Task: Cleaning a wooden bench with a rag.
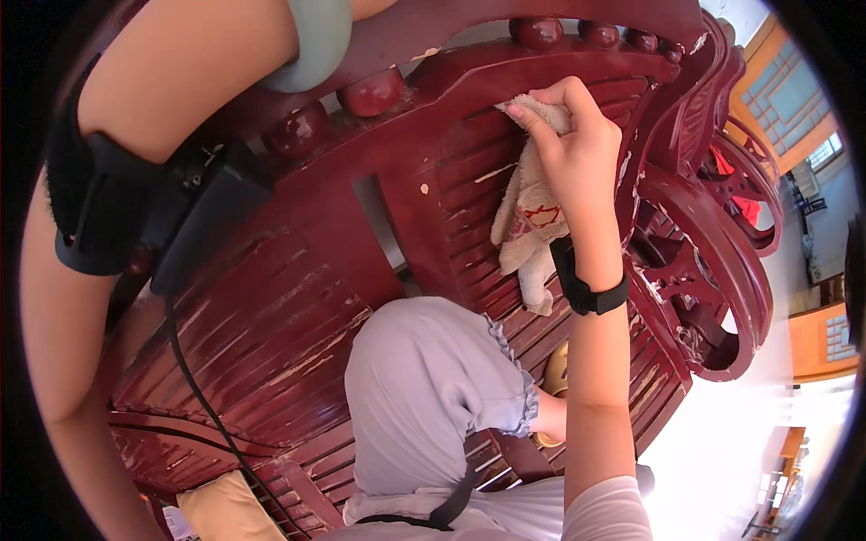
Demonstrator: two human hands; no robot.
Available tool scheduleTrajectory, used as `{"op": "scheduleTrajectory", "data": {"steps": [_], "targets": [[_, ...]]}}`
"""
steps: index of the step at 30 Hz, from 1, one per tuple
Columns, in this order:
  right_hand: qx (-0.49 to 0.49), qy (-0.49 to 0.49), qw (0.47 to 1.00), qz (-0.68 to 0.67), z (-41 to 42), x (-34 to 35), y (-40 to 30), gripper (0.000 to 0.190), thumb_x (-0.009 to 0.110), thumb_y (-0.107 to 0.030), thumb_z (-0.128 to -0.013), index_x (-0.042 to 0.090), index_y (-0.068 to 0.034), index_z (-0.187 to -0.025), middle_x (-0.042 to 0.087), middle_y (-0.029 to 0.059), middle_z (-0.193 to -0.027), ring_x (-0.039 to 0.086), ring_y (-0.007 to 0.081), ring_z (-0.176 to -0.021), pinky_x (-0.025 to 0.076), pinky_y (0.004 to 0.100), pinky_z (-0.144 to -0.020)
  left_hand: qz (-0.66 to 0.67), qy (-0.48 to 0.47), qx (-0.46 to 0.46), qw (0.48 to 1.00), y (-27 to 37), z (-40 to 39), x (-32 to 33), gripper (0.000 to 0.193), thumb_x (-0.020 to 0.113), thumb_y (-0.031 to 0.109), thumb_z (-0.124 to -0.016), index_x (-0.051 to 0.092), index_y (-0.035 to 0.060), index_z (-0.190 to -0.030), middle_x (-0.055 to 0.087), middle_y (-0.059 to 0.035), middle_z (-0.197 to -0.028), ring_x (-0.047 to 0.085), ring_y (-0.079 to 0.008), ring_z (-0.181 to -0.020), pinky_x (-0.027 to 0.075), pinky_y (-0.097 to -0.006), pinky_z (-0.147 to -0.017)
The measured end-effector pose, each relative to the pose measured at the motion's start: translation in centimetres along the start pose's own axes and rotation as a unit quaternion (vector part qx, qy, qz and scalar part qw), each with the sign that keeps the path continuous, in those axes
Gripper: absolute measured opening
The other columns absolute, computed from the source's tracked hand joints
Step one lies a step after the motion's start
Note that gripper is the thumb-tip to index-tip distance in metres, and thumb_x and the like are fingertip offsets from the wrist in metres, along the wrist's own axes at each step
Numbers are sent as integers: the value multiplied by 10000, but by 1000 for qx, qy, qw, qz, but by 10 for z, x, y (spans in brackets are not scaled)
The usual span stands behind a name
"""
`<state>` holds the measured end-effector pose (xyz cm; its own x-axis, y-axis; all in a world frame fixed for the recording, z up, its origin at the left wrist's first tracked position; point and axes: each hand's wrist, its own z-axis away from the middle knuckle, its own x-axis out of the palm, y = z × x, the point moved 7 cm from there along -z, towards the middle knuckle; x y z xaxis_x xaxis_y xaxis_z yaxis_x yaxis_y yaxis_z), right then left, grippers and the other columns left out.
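My right hand (582,142) pinches the upper edge of a beige terry cloth (534,182) between thumb and fingers. The cloth hangs in folds against the slatted back of a dark red wooden bench (419,155) and bears a red pattern. A black strap is around my right wrist. My left hand is out of view past the top edge; its forearm (203,61) crosses the upper left, with a pale green bangle (318,40) and a black strap holding a dark box (210,209). My bent knee in grey trousers (419,379) rests on the bench.
Round wooden balls (371,91) line the gap under the bench's top rail. A scrolled armrest (731,270) with chipped paint stands at right. A black cable (189,379) runs down at left towards a tan cushion (230,510). Wood-framed doors (778,101) stand beyond.
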<state>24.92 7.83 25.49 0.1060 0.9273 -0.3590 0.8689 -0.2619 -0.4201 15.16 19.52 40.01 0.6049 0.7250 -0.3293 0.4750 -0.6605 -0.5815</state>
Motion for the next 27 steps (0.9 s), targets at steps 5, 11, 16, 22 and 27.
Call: {"op": "scheduleTrajectory", "data": {"steps": [5, 11, 16, 22, 27], "targets": [[31, 14, 999, 19, 0, 1, 1, 286, 769, -236, -783, 563, -46, -840, 697, 106, -800, 677, 327, -712, 528, 372, -606, 31, -22, 16, 999, -5, -4, 7, 754, 666, 519, -806, 357, 288, -1453, 606, -192, -944, 657, -305, -723, 545, -372, -637], [74, 102, 988, 91, -7, -26, 51, 266, 760, -229, -791, 596, -25, -838, 688, 158, -792, 679, 355, -755, 529, 388, -649, -14, -14, -2, 1000, -1, -4, 6, 755, 663, 522, -809, 353, 288, -1457, 603, -188, -945, 656, -292, -719, 545, -369, -633], [104, 90, 979, 149, -25, -46, 96, 251, 743, -246, -803, 637, -26, -862, 700, 152, -829, 682, 338, -798, 526, 389, -706, 31, -25, 6, 999, -3, -1, -1, 753, 660, 521, -812, 349, 294, -1458, 602, -191, -950, 657, -295, -718, 546, -367, -634], [66, 77, 988, 114, -15, -32, 72, 245, 745, -238, -803, 630, -33, -874, 700, 155, -829, 687, 340, -805, 536, 387, -686, 38, -22, 9, 999, 0, -1, -2, 756, 665, 516, -809, 346, 294, -1458, 603, -194, -947, 657, -298, -718, 548, -360, -635], [41, -17, 999, 13, 3, 6, -1, 242, 741, -239, -801, 596, -50, -844, 677, 153, -765, 672, 353, -730, 532, 410, -611, 47, -43, 20, 998, -3, -3, -1, 765, 666, 522, -802, 347, 286, -1456, 600, -192, -933, 651, -292, -705, 544, -360, -626]]}}
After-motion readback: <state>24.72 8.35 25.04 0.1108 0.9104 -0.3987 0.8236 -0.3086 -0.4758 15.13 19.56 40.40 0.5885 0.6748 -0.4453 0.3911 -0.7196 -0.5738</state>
